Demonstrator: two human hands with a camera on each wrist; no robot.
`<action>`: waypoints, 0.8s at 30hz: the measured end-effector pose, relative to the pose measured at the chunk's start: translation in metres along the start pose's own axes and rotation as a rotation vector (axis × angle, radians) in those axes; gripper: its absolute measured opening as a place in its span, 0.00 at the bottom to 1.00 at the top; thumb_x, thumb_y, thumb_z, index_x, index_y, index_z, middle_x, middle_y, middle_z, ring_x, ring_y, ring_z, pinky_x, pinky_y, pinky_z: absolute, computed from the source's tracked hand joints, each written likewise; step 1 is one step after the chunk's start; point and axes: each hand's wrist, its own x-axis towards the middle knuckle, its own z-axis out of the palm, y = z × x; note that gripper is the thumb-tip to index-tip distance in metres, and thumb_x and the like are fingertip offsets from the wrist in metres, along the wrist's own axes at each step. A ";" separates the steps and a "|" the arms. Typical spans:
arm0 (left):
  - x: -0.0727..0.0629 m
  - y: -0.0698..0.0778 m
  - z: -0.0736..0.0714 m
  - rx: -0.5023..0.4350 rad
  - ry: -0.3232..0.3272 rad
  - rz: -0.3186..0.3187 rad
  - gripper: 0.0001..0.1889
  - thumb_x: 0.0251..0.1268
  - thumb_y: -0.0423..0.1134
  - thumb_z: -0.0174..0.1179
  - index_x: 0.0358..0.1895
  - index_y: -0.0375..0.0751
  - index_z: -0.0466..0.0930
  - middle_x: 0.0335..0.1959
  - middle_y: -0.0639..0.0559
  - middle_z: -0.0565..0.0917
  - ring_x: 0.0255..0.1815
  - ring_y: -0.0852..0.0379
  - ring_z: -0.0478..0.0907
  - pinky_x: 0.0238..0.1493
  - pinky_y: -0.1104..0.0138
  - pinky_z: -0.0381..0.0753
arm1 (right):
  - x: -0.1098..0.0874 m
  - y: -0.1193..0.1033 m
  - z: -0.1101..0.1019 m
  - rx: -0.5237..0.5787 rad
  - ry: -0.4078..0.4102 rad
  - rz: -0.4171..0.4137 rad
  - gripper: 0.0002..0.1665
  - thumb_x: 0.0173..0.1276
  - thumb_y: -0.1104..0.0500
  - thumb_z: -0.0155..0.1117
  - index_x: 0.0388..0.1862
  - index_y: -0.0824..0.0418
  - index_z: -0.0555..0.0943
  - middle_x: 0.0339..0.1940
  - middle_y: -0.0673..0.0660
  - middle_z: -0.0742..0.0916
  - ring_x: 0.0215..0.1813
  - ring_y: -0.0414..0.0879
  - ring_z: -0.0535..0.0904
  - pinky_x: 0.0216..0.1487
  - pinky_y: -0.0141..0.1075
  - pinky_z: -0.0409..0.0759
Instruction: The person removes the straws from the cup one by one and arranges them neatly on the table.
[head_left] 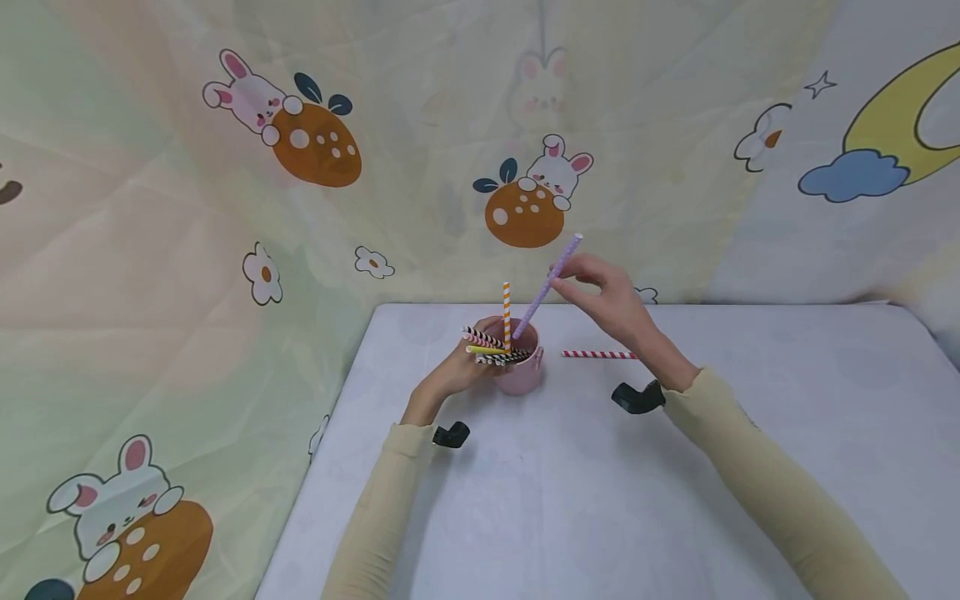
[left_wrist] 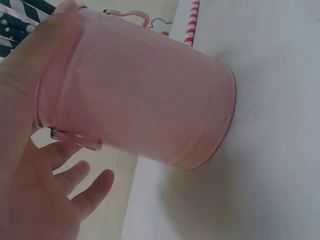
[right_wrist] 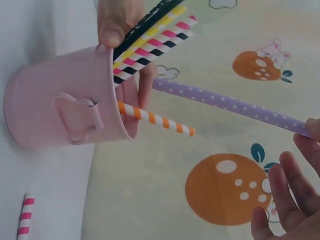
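Note:
A pink bucket [head_left: 519,379] with small side handles stands on the table. My left hand [head_left: 459,368] holds it at the rim, the thumb over the edge and other fingers behind. Several patterned paper straws [right_wrist: 152,42], black, yellow and pink-striped, lean out beside the left thumb. An orange-striped straw [right_wrist: 157,119] stands apart from them in the bucket. Between thumb and fingertip, my right hand [head_left: 607,300] pinches a purple dotted straw [right_wrist: 225,104] near its upper end. Its lower end hangs tilted just above the bucket's mouth.
A red-and-white striped straw [head_left: 598,354] lies on the white table [head_left: 555,500], right of the bucket and partly behind the right wrist. A printed cloth [head_left: 420,150] with rabbits hangs behind the table. Black pieces [head_left: 637,397] stick out at both cuffs.

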 end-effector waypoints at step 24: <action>0.001 0.000 0.000 0.033 -0.021 -0.002 0.37 0.61 0.38 0.71 0.73 0.39 0.66 0.75 0.45 0.62 0.76 0.49 0.61 0.78 0.52 0.60 | -0.025 0.020 -0.060 -0.316 -0.153 -0.031 0.10 0.70 0.57 0.68 0.49 0.53 0.85 0.53 0.53 0.85 0.57 0.48 0.77 0.58 0.53 0.79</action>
